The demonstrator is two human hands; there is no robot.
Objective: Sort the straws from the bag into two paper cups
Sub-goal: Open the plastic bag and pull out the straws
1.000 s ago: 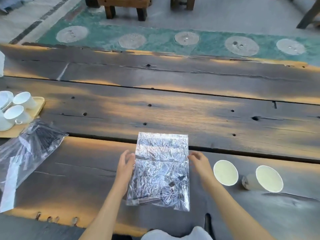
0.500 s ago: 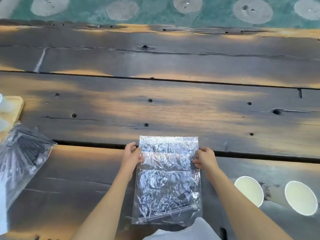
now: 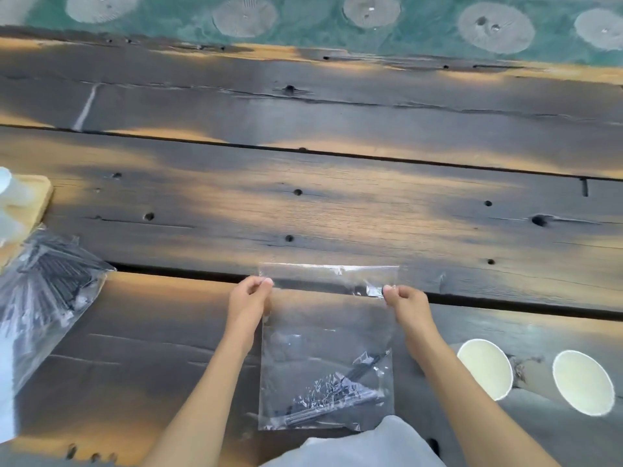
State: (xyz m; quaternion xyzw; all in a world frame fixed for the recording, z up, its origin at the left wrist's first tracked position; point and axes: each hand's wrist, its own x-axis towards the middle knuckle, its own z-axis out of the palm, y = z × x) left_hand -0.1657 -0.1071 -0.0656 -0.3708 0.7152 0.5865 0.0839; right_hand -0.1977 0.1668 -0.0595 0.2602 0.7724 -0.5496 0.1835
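A clear plastic bag (image 3: 325, 335) lies on the dark wooden table in front of me, with several black straws (image 3: 337, 396) gathered at its near end. My left hand (image 3: 249, 298) pinches the bag's far left corner. My right hand (image 3: 403, 303) pinches its far right corner. The far edge of the bag is lifted off the wood. Two white paper cups stand to the right, one nearer the bag (image 3: 485, 369) and one further right (image 3: 583, 382); both look empty.
A second clear bag of black straws (image 3: 47, 298) lies at the left edge. Behind it a wooden tray (image 3: 37, 197) holds white cups, mostly out of frame. The table (image 3: 337, 203) stretches far ahead; green patterned floor lies beyond.
Both hands slid up the bag's sides to its far corners, closed on them and lifted that end. The bag stretched flatter, so its glare is gone.
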